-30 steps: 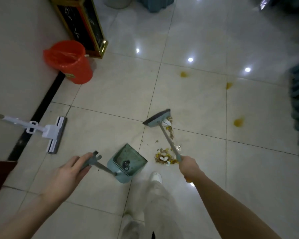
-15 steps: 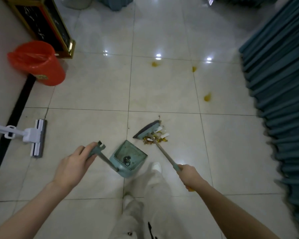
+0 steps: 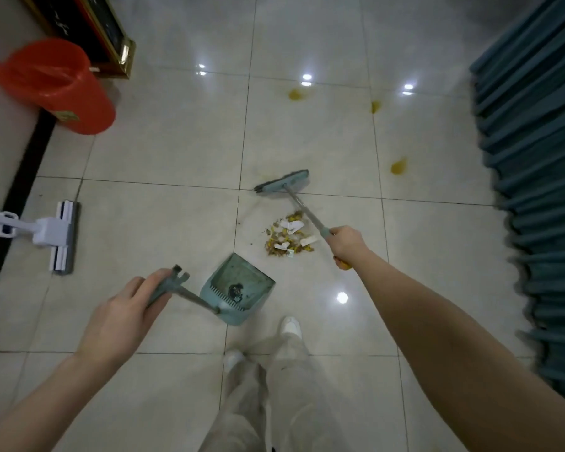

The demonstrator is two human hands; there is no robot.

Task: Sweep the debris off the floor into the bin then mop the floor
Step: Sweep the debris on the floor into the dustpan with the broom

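Teal broom [image 3: 282, 183] is gripped by the right hand [image 3: 346, 243], its head placed beyond the debris pile [image 3: 289, 234], which lies just beyond the dustpan [image 3: 238, 288] held by the left hand [image 3: 128, 308]; sweeping is judged in hand, and a pull toward the dustpan is called for next

Teal pleated fabric [image 3: 535, 190], its folds lying in stacked horizontal ridges, fills the right edge from top to bottom. A black panel in a gold frame [image 3: 110, 31], with faint markings on its face, stands at upper left against a cream wall [image 3: 0, 132]. A black skirting strip [image 3: 20, 184] runs along the wall's foot.
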